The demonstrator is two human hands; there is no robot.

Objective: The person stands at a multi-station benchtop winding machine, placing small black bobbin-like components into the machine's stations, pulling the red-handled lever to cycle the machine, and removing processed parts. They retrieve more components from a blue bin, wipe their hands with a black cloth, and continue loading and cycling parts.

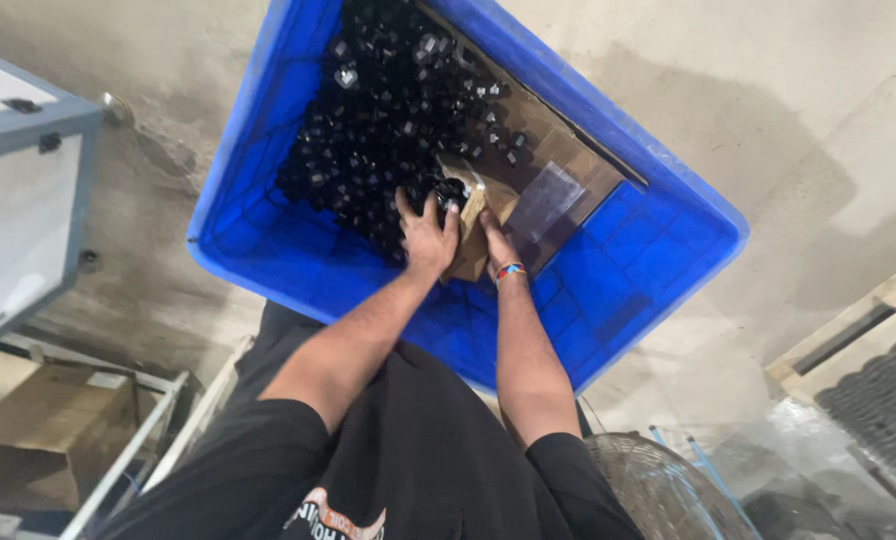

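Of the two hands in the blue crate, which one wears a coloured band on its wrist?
The right hand, holding the small brown cardboard box, wears the band; the left hand, resting on the black parts, has a bare wrist.

Bare crate floor (638, 270) beside parts heap (388, 110)
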